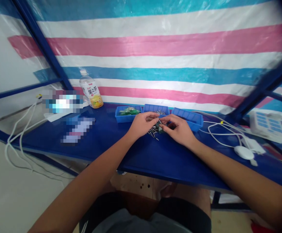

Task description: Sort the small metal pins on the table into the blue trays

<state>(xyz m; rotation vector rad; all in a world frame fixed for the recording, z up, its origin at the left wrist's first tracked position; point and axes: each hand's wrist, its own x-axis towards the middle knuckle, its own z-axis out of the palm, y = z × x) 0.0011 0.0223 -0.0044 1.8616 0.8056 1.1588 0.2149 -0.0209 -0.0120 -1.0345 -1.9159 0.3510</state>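
Two hands, left hand [142, 125] and right hand [179, 131], hold fingertips close together over loose metal pins [153, 132]; what they pinch I cannot tell. Blue desk surface [153, 158] stretches between the forearms [107, 161] to its front edge; behind, three bins [121, 119] front a striped sheet [155, 45].

Head camera: head-worn, aimed forward and down.
Blue surface [167, 158]: viewed close, from above, outside its near edge.
Striped sheet [141, 45]: faced beyond the far edge, farther off.
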